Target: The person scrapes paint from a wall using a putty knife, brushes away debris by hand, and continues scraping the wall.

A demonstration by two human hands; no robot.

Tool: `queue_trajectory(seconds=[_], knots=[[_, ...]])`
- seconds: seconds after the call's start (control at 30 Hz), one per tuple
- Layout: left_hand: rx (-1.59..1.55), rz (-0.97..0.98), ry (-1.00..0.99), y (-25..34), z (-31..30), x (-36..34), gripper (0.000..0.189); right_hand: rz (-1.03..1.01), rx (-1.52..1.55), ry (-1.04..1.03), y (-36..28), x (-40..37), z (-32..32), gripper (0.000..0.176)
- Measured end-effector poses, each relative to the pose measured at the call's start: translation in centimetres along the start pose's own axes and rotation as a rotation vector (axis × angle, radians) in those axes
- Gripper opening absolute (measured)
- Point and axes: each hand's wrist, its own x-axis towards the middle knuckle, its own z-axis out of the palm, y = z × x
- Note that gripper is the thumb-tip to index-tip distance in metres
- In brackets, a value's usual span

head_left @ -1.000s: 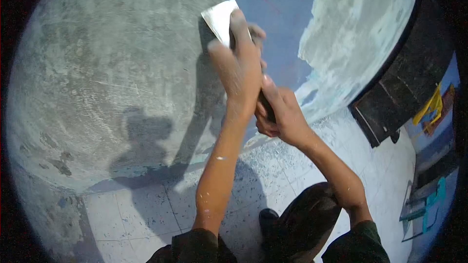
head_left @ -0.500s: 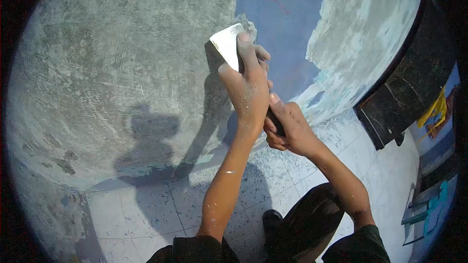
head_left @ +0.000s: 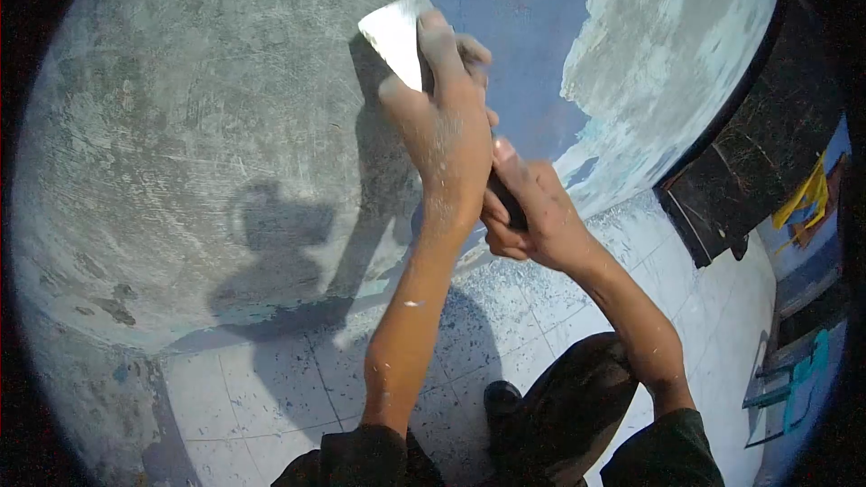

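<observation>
A scraper with a wide, bright metal blade (head_left: 397, 34) lies against the wall where bare grey plaster (head_left: 225, 81) meets blue paint (head_left: 514, 27). My left hand (head_left: 446, 126) is closed around the upper part of the tool, just behind the blade, its thumb and fingers dusty. Lower down, my right hand (head_left: 532, 216) grips the black handle (head_left: 507, 202), thumb pointing up along it. The blade's far edge touches or nearly touches the wall; its exact contact is hard to tell.
Paint flakes lie over the white tiled floor (head_left: 532, 307). A black panel (head_left: 740, 153) stands at the right, near a yellow cloth (head_left: 806, 198) and a teal metal frame (head_left: 794, 383). My shoe (head_left: 502, 395) is below; shadows fall on the wall.
The scraper and my left hand have moved up and to the left along the wall. My right hand has shifted slightly upward and left, keeping its hold.
</observation>
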Motion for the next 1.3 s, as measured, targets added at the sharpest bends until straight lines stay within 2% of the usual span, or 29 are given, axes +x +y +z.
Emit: queue_trajectory(seconds=[0.07, 0.1, 0.2, 0.23, 0.33, 0.37, 0.47, 0.5, 0.6, 0.63, 0.73, 0.77, 0.9, 1.0, 1.13, 1.27, 1.3], knots=[[-0.041, -0.134, 0.016, -0.9, -0.7, -1.2, 0.047, 0.049, -0.018, -0.021, 0.9, -0.6, -0.3, 0.063], [-0.039, -0.054, 0.032, -1.0, -0.7, -1.0, 0.047, 0.067, -0.037, -0.039, 1.2, -0.6, -0.6, 0.063], [0.009, -0.072, -0.018, -0.6, -0.7, -0.3, 0.047, 0.049, -0.049, -0.039, 1.0, 0.2, -1.0, 0.063], [0.019, 0.002, -0.005, -0.1, -0.3, -0.2, 0.046, 0.039, -0.049, -0.050, 0.3, 0.1, -1.1, 0.063], [-0.066, -0.089, 0.022, -1.0, -0.1, -1.1, 0.046, 0.076, -0.022, -0.022, -0.3, -1.0, -0.6, 0.062], [-0.012, -0.076, 0.040, -1.6, -0.2, -1.3, 0.051, 0.083, -0.018, -0.039, 0.6, -1.1, -1.1, 0.062], [-0.052, 0.024, 0.006, -1.1, 0.2, 0.2, 0.045, 0.067, -0.016, -0.021, -0.3, -0.2, -0.8, 0.061], [-0.002, -0.023, -0.040, 0.3, 0.1, 0.1, 0.045, 0.062, 0.020, -0.032, -1.0, -0.1, -0.5, 0.061], [-0.048, -0.080, 0.019, 0.4, 0.2, -1.0, 0.045, 0.064, 0.031, -0.019, -0.5, -0.9, -0.4, 0.061], [-0.038, -0.171, 0.025, -0.3, -0.2, -1.3, 0.045, 0.078, 0.010, -0.045, 0.4, -1.2, -0.9, 0.061], [-0.048, 0.034, 0.001, -1.1, -0.5, -0.1, 0.052, 0.082, 0.017, -0.067, 0.4, -0.3, -1.0, 0.061], [-0.058, 0.077, 0.061, -1.2, 0.2, 0.1, 0.051, 0.070, 0.028, -0.054, -0.1, 0.1, -0.9, 0.062], [-0.062, -0.012, 0.031, -0.2, 0.1, -0.8, 0.050, 0.099, 0.076, -0.033, -0.4, -1.5, -0.1, 0.061], [-0.002, 0.042, 0.043, -1.8, -0.5, -0.5, 0.050, 0.074, 0.066, -0.084, 0.4, -0.8, -0.4, 0.060], [-0.124, 0.065, 0.031, 0.8, 0.3, 0.0, 0.049, 0.111, 0.107, -0.044, -1.5, -0.9, 0.1, 0.059], [-0.010, 0.006, 0.021, -2.2, -0.5, -0.9, 0.052, 0.142, 0.100, -0.034, -0.2, -1.4, -0.2, 0.060], [-0.039, -0.038, 0.062, -0.7, 0.3, -0.7, 0.052, 0.118, 0.084, -0.026, -0.7, -1.1, -0.1, 0.060]])
